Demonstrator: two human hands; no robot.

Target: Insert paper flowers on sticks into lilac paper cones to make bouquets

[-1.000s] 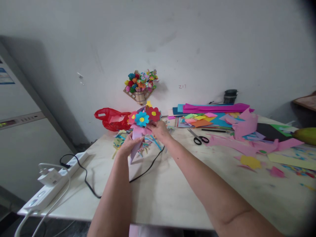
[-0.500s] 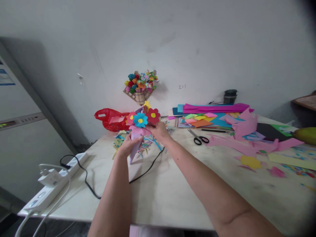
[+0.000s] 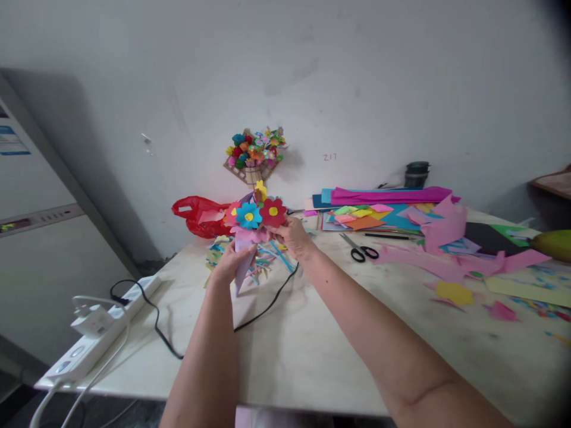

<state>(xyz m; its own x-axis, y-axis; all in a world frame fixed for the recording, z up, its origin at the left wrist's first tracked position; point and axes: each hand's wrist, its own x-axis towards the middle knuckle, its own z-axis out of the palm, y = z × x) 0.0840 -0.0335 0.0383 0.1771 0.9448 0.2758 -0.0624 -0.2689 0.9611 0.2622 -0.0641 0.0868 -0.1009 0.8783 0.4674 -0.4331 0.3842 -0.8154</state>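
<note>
Lilac paper, rolled into a wrap [image 3: 242,274], stands in your left hand [image 3: 229,261], with its long axis close to upright and its narrow lower end leaning slightly toward the tabletop's [image 3: 303,356] left edge; your left thumb lies across its front, the fingers clamped on it well below the blooms; above its mouth sit a blue flower [image 3: 248,216] and, to the right of that, a red flower [image 3: 273,212], facing you. Your right hand [image 3: 294,238] is much the nearer to that red bloom; its fingers are bent in at the bloom's lower right rim, so the red petals lie just up and left of your fingertips; whether they pinch the bloom or something below it, I cannot tell. All of it is left of the tabletop's middle, toward the far edge; scissors [image 3: 359,248] lie to the right, well apart from both hands.
</note>
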